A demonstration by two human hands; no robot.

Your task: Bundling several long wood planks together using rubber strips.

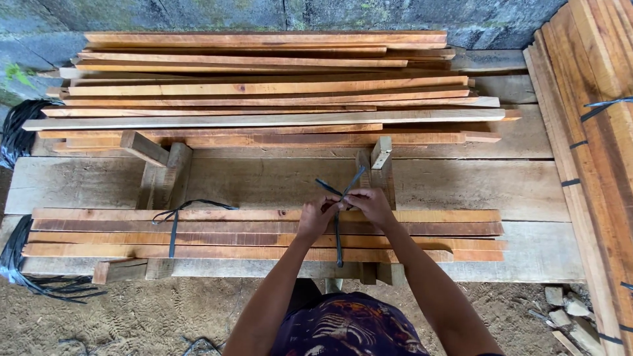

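Both hands meet over a bundle of wooden slats that lies across the near half of the bench, roughly at the centre of the view. The left hand and the right hand are each pinched on an end of a dark plastic strap that runs over the bundle from its near edge up to the hands; the two loose ends cross and stick out toward twelve o'clock just above the knuckles. The fingers are curled tight on the strap, though whether a knot has already formed under them I cannot quite tell, since the hands cover that spot.

At nine o'clock from the hands a second strap is already wrapped round the same bundle, its ends lying slack on top. The bundle sits between upright wooden stops fixed to the bench. Judging from this, the step in hand is tying off the right-hand binding; finishing it would call for drawing the ends snug against the slats while keeping the stack square.

Farther off, toward twelve o'clock, lies a large loose pile of slats. At three o'clock are strapped bundles, and at eight o'clock spare straps trail onto the sandy ground.
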